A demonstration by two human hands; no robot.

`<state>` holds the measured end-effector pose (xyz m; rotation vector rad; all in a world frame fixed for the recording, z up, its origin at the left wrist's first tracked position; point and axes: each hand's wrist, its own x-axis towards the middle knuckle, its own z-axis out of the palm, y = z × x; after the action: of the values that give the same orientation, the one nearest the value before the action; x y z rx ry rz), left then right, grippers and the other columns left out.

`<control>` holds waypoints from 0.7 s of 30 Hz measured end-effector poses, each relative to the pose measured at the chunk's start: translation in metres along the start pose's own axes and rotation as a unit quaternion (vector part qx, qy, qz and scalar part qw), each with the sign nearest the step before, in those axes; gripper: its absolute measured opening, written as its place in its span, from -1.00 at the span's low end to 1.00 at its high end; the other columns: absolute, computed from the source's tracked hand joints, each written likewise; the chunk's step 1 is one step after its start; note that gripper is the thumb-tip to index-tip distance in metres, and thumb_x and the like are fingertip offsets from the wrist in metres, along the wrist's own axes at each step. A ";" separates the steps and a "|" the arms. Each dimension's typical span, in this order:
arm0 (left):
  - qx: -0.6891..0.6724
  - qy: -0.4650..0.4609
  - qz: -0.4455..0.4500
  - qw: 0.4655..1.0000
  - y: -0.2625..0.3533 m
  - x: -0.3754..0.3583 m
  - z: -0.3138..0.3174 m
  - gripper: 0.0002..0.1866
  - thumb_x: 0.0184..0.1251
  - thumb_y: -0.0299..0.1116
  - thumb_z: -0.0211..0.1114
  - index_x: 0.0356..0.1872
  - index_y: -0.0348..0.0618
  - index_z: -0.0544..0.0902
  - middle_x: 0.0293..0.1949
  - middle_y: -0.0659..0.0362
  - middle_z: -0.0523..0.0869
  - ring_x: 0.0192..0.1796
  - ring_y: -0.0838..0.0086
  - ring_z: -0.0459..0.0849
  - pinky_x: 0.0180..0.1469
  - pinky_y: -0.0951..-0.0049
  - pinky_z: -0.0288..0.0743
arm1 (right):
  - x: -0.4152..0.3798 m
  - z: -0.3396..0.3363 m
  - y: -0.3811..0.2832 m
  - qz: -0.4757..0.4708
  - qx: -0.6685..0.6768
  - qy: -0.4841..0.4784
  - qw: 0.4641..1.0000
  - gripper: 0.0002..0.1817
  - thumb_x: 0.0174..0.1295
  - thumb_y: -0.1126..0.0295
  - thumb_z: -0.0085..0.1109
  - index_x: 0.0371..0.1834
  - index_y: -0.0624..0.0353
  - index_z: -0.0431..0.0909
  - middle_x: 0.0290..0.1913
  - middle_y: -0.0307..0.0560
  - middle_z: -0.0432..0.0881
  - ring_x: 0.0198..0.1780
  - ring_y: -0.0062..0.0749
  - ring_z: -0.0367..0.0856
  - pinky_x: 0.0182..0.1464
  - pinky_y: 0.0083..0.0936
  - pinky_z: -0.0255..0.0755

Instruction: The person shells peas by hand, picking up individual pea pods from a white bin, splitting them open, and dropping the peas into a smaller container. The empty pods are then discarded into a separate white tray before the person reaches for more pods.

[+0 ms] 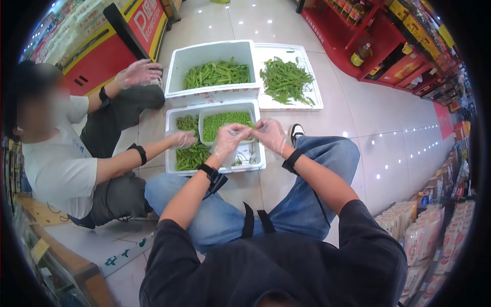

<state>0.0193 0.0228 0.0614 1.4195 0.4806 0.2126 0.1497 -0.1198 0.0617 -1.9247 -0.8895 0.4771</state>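
Observation:
My left hand and my right hand, both in clear plastic gloves, meet above the near white foam box. Their fingers are closed in a pinch on a green pea pod, mostly hidden by the fingertips. Just beyond them sits a pale tub of shelled peas inside that box. To the tub's left lie green pods and a smaller heap of green pieces. Thin green scraps lie at the box's right end.
A second foam box holds whole pods; beside it a white foam lid bears more pods. At left a co-worker's gloved hand reaches into the near box. Store shelves line both sides.

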 end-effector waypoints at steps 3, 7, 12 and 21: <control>0.003 0.016 0.012 1.000 0.001 -0.002 0.005 -0.76 0.32 -0.36 0.46 -0.12 -0.34 0.75 -0.24 0.13 0.81 -0.20 0.53 0.75 -0.06 0.56 0.63 | -0.006 -0.002 -0.018 -0.049 -0.071 0.031 0.996 -0.65 0.04 0.20 0.49 -0.44 0.28 0.60 -0.48 0.13 0.65 -0.42 -0.07 0.67 -0.31 -0.26 0.53; 0.042 0.051 0.045 0.997 0.011 -0.010 0.012 -0.76 0.29 -0.37 0.47 -0.17 -0.38 0.77 -0.28 0.13 0.81 -0.23 0.57 0.74 -0.12 0.58 0.61 | -0.006 0.004 -0.014 -0.111 -0.131 0.043 0.984 -0.70 0.06 0.26 0.44 -0.46 0.23 0.54 -0.45 0.14 0.61 -0.33 0.10 0.64 -0.27 -0.14 0.52; 0.078 0.096 0.081 0.989 0.004 -0.006 0.012 -0.74 0.24 -0.36 0.52 -0.20 -0.39 0.77 -0.30 0.13 0.81 -0.27 0.60 0.72 -0.18 0.58 0.59 | -0.001 0.012 -0.008 -0.118 -0.164 0.039 0.979 -0.70 0.06 0.27 0.44 -0.42 0.23 0.51 -0.39 0.15 0.61 -0.31 0.10 0.64 -0.26 -0.14 0.52; 0.132 0.144 0.097 0.976 0.008 -0.003 0.004 -0.70 0.16 -0.29 0.54 -0.22 -0.34 0.79 -0.32 0.05 0.82 -0.29 0.46 0.77 -0.17 0.50 0.62 | 0.000 -0.016 -0.030 -0.046 0.042 -0.056 0.996 -0.68 0.13 0.31 0.42 -0.15 0.32 0.63 -0.24 -0.02 0.72 -0.20 -0.33 0.70 -0.19 -0.39 0.57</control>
<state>0.0193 0.0187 0.0701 1.7081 0.6250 0.5328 0.1486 -0.1206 0.0955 -1.7868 -1.0094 0.5635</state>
